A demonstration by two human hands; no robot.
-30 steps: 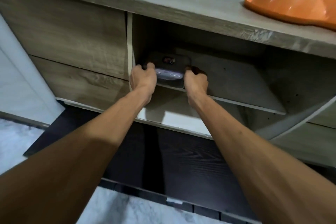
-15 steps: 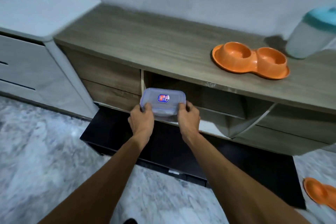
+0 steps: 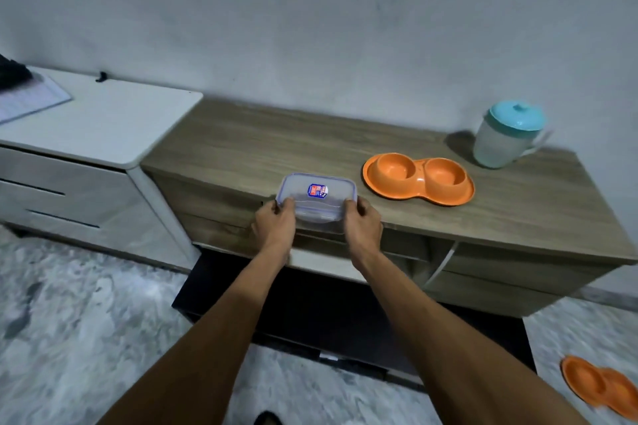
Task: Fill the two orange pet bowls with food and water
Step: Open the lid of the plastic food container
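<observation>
Over the front edge of the tabletop (image 3: 276, 145), lidded container (image 3: 316, 198), long axis along that edge, was gripped endwise by fingers of left hand (image 3: 274, 224) and right hand (image 3: 362, 226), orange double bowl (image 3: 417, 179) lying rightward.

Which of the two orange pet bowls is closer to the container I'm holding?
The orange bowl on the wooden cabinet top, just right of the clear container; the other bowl lies on the floor.

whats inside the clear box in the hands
The clear box has its lid on, with a sticker on top. Through the cloudy plastic no contents can be made out. The left hand and right hand cover its near corners.
</observation>
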